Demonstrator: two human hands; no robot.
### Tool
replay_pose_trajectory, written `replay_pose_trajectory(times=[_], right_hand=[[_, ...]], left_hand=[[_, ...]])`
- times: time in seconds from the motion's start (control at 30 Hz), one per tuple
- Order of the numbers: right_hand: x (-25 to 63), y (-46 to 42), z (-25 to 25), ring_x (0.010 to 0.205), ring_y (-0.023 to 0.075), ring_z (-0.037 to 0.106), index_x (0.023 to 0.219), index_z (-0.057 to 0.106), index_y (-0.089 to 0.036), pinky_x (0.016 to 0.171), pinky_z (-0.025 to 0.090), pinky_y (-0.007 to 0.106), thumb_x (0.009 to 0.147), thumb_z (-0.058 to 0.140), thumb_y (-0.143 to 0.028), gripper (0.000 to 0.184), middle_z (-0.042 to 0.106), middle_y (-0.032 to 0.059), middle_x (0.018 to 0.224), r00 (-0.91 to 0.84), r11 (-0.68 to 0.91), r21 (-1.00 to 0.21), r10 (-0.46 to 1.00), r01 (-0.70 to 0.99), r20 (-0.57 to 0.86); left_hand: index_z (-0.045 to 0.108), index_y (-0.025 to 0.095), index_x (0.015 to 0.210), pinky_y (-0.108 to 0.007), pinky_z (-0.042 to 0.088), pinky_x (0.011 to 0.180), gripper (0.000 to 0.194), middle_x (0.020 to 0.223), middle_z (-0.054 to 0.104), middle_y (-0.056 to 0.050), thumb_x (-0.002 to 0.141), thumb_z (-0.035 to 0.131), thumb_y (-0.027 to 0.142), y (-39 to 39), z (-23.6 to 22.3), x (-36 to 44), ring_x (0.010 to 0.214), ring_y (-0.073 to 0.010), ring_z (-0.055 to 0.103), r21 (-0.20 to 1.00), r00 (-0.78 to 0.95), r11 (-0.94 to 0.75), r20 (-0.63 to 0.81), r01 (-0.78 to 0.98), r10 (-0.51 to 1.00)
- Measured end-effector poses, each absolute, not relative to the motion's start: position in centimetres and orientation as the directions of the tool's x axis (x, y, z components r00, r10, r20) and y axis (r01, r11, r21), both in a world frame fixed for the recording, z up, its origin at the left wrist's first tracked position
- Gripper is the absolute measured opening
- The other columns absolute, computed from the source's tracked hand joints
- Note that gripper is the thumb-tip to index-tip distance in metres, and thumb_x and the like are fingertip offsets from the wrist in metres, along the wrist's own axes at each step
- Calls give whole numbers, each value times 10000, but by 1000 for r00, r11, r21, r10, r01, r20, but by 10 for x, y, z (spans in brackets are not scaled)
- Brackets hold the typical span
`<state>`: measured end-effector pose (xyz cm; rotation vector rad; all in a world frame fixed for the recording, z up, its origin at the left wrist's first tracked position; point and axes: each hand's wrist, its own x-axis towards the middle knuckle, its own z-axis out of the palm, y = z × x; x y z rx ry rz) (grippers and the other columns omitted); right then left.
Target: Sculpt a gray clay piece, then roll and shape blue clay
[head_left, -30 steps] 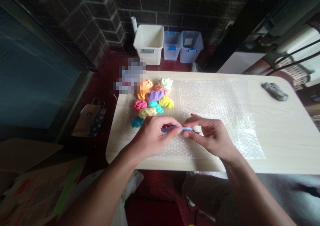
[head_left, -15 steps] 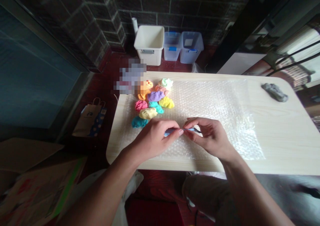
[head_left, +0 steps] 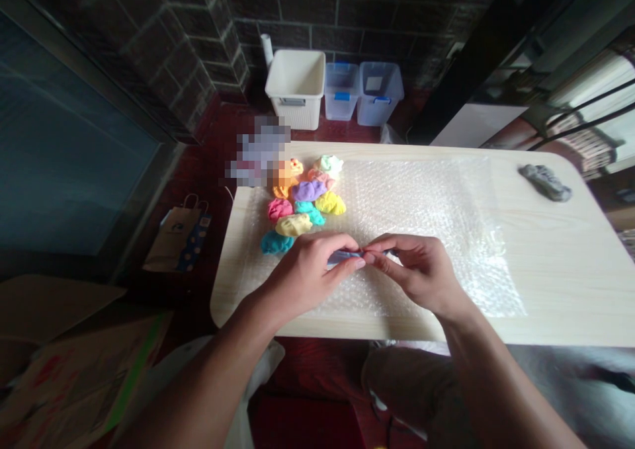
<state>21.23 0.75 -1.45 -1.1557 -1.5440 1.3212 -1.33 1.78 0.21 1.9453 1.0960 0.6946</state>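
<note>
My left hand point(head_left: 317, 264) pinches a thin light-blue strip point(head_left: 342, 256) with its thumb and forefinger. From the other side my right hand point(head_left: 414, 264) pinches the same strip, and the fingertips of both hands meet over the middle of it. A dark end shows at the right fingers; most of the strip is covered, so its kind is unclear. Both hands are over bubble wrap point(head_left: 411, 198). Just beyond my left hand lie several soft, clay-like lumps, among them a teal lump point(head_left: 276, 243), a cream lump point(head_left: 294, 224), a yellow lump point(head_left: 331, 203) and a purple lump point(head_left: 308, 190).
The pale wooden table point(head_left: 560, 270) bears a grey bundle point(head_left: 546, 182) at its far right. Behind it on the floor stand a white bin point(head_left: 297, 112) and two clear plastic boxes. A paper bag point(head_left: 171, 241) and cardboard point(head_left: 74, 369) are on the left.
My right fingertips have shifted slightly left against the left ones, and less of the strip's dark end shows. The lumps and bubble wrap stay put.
</note>
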Motion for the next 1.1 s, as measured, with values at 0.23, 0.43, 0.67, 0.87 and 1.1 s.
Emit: replay_pose_trajectory(times=[0.23, 0.43, 0.67, 0.87, 1.1], right_hand=[[214, 8, -14, 871, 243, 752, 1064, 855, -225, 769, 594, 349, 870, 859, -399, 260, 840, 79, 955, -238, -27, -985, 969, 171, -68], [215, 9, -13, 826, 235, 744, 1023, 875, -248, 766, 568, 354, 896, 842, -360, 172, 844, 64, 910, -268, 25, -981, 963, 194, -28], [213, 8, -11, 877, 253, 773, 1029, 875, -259, 815, 599, 386, 891, 848, -351, 168, 852, 79, 989, -282, 79, -983, 959, 169, 28], [211, 6, -13, 900, 258, 776, 1026, 864, -254, 833, 609, 397, 853, 884, -330, 190, 850, 70, 986, -272, 32, -993, 962, 117, -1], [210, 7, -10, 849, 249, 758, 991, 870, -263, 787, 577, 390, 869, 870, -302, 128, 839, 61, 917, -300, 42, -996, 954, 75, 18]], left_hand=[[758, 185, 989, -284, 462, 697, 209, 860, 774, -37, 1026, 601, 317, 18, 2, -16, 789, -173, 695, 793, 492, -308, 12, 525, 870], [765, 176, 895, -283, 438, 677, 187, 824, 761, -38, 995, 647, 281, 19, 2, -16, 760, -165, 669, 796, 486, -335, 59, 505, 872], [758, 177, 970, -267, 479, 705, 204, 897, 783, -28, 1010, 641, 340, 18, 7, -11, 800, -154, 690, 891, 488, -252, 39, 379, 872], [791, 177, 982, -245, 546, 724, 119, 940, 819, -35, 957, 684, 222, 20, 9, -11, 852, -164, 743, 944, 424, -152, 15, 291, 906], [779, 169, 956, -237, 558, 712, 86, 902, 804, -29, 918, 705, 191, 17, 6, -10, 827, -155, 737, 951, 405, -135, 12, 278, 914]])
